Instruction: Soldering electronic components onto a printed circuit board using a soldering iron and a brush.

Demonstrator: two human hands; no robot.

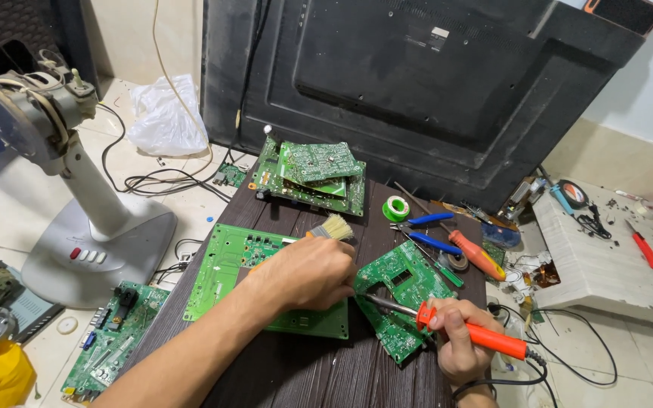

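Two hands work over the dark worktop [319, 378]: left hand [304, 273] clenches a paintbrush [332, 227] above a large green board [228, 264], right hand [459, 340] grasps an orange soldering iron [447, 326] (tip on the smaller board [406, 283]).

Glossy green circuit board [406, 283] on dark, grained wood table [319, 374].

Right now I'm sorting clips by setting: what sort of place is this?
Likely an electronics repair workspace: green circuit boards piled on a dark table, an orange soldering iron, and a television's back panel leaning behind.
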